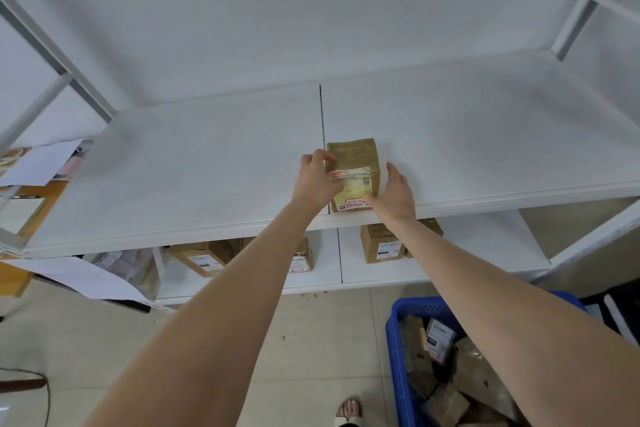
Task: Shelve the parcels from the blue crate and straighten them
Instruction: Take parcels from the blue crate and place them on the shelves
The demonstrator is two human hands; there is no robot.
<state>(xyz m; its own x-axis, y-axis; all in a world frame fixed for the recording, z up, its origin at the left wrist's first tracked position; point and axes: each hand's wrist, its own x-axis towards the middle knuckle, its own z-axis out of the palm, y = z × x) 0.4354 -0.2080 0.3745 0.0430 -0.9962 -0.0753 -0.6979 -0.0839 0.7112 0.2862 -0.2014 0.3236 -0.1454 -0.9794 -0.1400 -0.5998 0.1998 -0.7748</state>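
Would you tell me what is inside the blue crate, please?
The blue crate holds several brown parcels, one with a white label. The right arm covers its far side, and the frame cuts off the rest.

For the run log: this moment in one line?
step: straightening parcel on upper shelf | left hand: grips its left edge | right hand: flat at right side | blue crate: holds parcels
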